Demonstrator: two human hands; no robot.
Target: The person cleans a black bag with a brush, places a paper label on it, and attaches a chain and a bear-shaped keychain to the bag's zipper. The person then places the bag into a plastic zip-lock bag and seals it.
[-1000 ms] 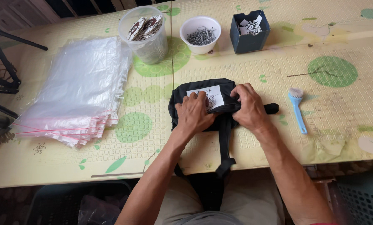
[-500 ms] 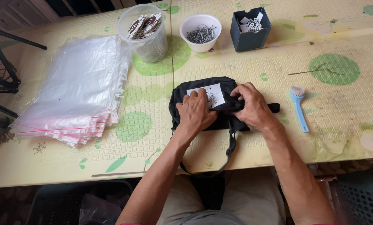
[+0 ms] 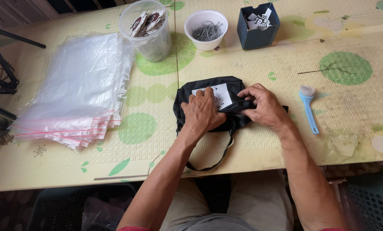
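— Black fabric first: how far along is that black pouch (image 3: 200,87)?

— Partly folded, I judge. Its body lies flat on the counter (image 3: 251,149), a white card (image 3: 220,95) rests on top, and the right side looks bunched up rather than smoothed. One black strap (image 3: 217,159) hangs loose over the counter's near edge — not yet tucked in.

— And the hands?

— Both are on it. The left hand (image 3: 203,112) lies palm down with fingers together, pressing the pouch's near left part and touching the card's edge. The right hand (image 3: 263,106) curls its fingers over a fold of black fabric at the right end — pinching it, as far as I can tell.

— So where does the pouch sit relative to them?

— Directly beneath both, its far edge showing beyond the fingers.

— What seems left?

— The stack of clear plastic bags (image 3: 78,85) lies well apart to the left, untouched; the pouch is in none of them. The blue brush (image 3: 309,107) lies just right of the right hand.
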